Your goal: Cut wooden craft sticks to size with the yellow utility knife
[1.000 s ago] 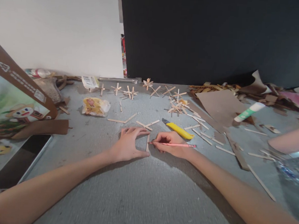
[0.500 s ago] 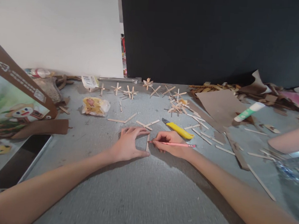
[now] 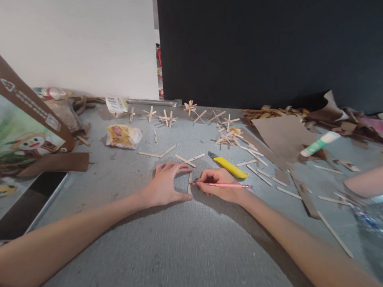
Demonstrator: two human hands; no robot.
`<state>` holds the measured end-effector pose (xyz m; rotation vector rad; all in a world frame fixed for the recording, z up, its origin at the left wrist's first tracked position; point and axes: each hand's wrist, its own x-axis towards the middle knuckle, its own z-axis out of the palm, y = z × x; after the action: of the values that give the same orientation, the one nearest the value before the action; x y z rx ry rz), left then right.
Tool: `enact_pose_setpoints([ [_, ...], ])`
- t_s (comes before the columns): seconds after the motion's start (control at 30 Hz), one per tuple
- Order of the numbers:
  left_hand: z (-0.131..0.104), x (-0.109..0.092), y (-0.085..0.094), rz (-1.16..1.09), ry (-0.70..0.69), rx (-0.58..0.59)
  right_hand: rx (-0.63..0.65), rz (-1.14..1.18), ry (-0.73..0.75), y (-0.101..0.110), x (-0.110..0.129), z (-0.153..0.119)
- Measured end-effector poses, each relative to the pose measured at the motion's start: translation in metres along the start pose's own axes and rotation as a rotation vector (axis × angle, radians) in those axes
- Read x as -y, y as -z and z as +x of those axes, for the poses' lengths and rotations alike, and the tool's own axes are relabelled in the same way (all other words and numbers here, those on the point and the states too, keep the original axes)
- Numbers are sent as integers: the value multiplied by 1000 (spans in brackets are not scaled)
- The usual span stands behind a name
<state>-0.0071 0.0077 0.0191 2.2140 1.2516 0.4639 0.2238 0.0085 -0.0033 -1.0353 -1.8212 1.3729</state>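
A short wooden craft stick (image 3: 190,186) lies upright in the view, flat on the grey surface. My left hand (image 3: 164,186) steadies it, the thumb at its near end and fingertips at its far end. In my right hand (image 3: 217,180) is a pink pencil (image 3: 232,185), pinched close to its point. The tip meets the stick or rests right beside it; fingers partly hide this. Just beyond the right hand lies a yellow utility knife (image 3: 229,166), some blade showing. Two crossed craft sticks (image 3: 187,160) lie past the left fingertips.
Star-shaped stick pieces (image 3: 190,107) and loose sticks spread along the back and right. At left are a phone (image 3: 28,206), a printed box (image 3: 25,119) and a snack packet (image 3: 123,136). A glue stick (image 3: 320,144) rests on cardboard (image 3: 277,132). Another person's arm (image 3: 374,177) enters at right.
The camera view has shifted very slightly. Both hands, the pencil and the stick keep practically the same places.
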Motion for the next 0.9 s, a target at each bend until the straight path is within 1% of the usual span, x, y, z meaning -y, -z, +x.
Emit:
enact_pose_setpoints([
  [0.33, 0, 0, -1, 9, -5, 0, -6, -2, -9, 0, -4, 0],
  [0.73, 0, -1, 0, 6, -11, -3, -1, -10, -19, 0, 0, 0],
  [0.9, -1, -2, 0, -3, -9, 6, -28, -36, -43, 0, -2, -1],
])
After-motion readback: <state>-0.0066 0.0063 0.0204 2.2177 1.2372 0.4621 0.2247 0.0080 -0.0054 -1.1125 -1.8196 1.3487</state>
